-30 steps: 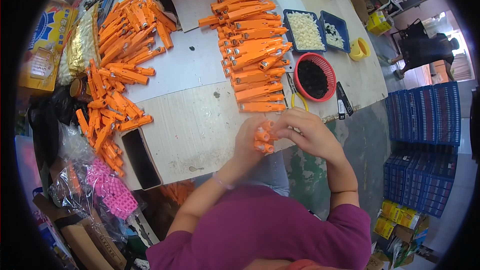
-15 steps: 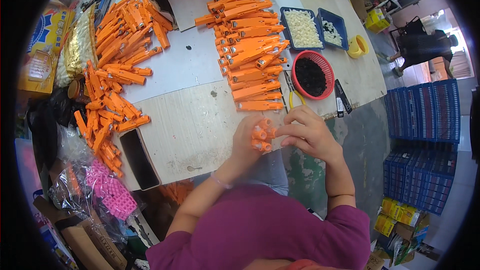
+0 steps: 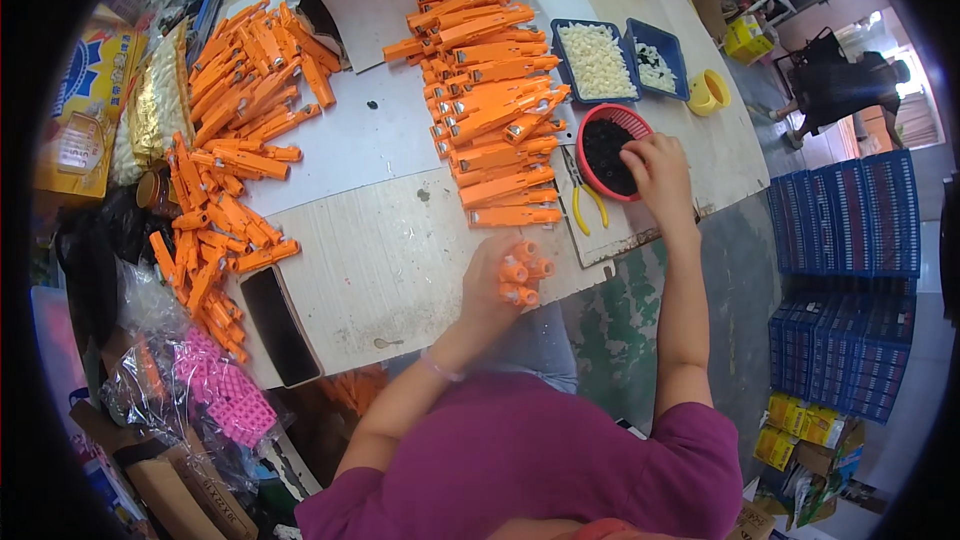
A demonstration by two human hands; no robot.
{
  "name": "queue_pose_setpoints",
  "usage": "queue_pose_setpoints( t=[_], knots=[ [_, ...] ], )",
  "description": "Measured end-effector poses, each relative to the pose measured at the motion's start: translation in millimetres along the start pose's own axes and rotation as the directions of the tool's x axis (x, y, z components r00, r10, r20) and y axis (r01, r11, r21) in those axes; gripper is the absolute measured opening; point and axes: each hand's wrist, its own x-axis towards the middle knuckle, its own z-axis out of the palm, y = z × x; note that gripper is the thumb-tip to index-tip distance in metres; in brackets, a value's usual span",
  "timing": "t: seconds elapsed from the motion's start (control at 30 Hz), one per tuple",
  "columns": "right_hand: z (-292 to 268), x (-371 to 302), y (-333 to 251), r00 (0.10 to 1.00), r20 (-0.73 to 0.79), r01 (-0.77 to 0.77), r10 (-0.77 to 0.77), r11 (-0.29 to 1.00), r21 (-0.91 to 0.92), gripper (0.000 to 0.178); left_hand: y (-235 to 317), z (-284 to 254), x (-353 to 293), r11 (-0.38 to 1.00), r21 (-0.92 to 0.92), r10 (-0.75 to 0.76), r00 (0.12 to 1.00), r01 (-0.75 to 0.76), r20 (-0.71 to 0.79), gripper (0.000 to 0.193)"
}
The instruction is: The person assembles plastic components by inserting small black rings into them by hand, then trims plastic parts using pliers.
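Note:
Near the table's front edge my left hand [image 3: 487, 285] is wrapped round several orange plastic pieces [image 3: 523, 273], their round hollow ends facing right. My right hand [image 3: 657, 168] reaches over the red basket [image 3: 643, 124] of small black parts [image 3: 606, 154]. Its fingers are pinched together at the basket's right side; what they hold, if anything, is too small to make out. Just ahead of my left hand lies a stacked row of orange plastic pieces [image 3: 505, 130] with small metal bits. Yellow-handled pliers [image 3: 590, 208] rest beside the basket.
Behind the basket stand a blue tray [image 3: 597, 97] of cream-coloured parts, a second blue tray [image 3: 675, 50] and a yellow ring-shaped container [image 3: 708, 93]. A loose orange heap [image 3: 255, 70] and a phone [image 3: 280, 325] lie left. Blue crates [image 3: 845, 220] are stacked right; a person [image 3: 845, 85] stands beyond.
My right hand has moved from beside the orange pieces, away and right, to the red basket. My left hand keeps its hold in nearly the same place.

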Motion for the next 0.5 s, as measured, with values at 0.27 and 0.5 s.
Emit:
queue_pose_setpoints(
  t=[0.27, 0.5],
  knots=[
    [20, 1, 8, 0.946, 0.316, -0.073, 0.074, 0.997, -0.015, 0.021, 3, -1, 2, 1.000, 0.009, -0.004, 1.000, 0.004, -0.004, 0.055],
    [9, -1, 0, 0.946, 0.233, -0.252, 0.226, 0.964, 0.089, 0.017, 2, -1, 1, 1.000, -0.012, -0.026, 1.000, 0.026, 0.008, 0.055]
  ],
)
